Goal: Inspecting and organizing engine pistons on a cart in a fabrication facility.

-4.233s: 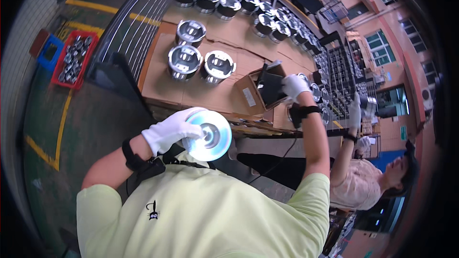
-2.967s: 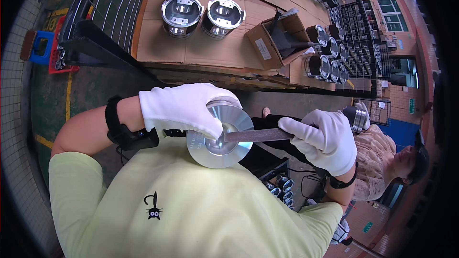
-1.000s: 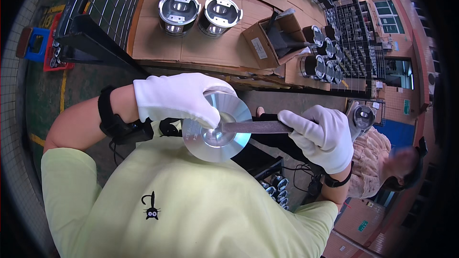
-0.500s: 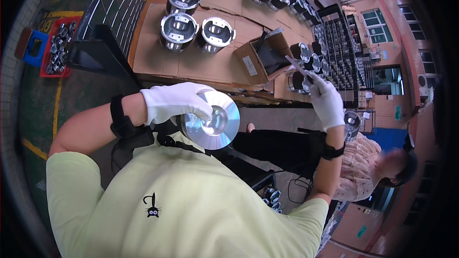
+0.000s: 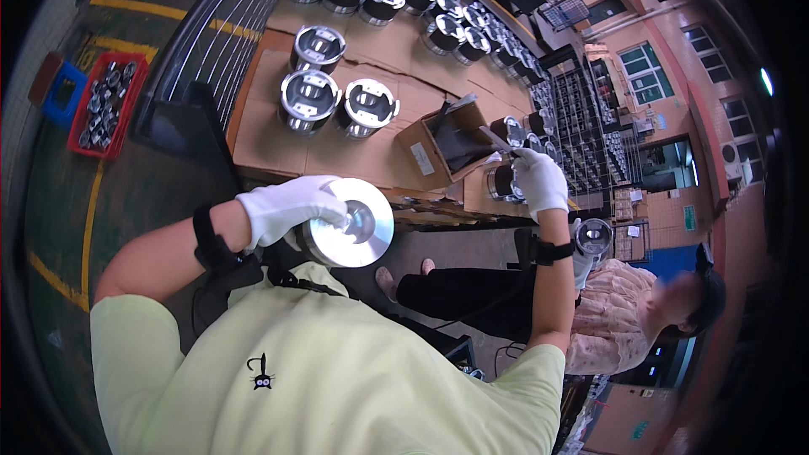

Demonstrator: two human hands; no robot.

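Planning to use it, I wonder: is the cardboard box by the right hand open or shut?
Open: the mouth of the cardboard box beside the right hand is uncovered, and dark material shows inside.

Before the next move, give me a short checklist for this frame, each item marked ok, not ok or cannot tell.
1. Left hand has hold of the piston: ok.
2. Right hand has hold of the file: ok.
3. File apart from the piston: ok, it is off to the right.
4. File clear of the box: cannot tell; its tip overlaps the box in view, contact unclear.
5. A hand free: not ok, both are holding something.
6. Right forearm clear of the co-worker's piston: cannot tell; they look close in view, depth unclear.
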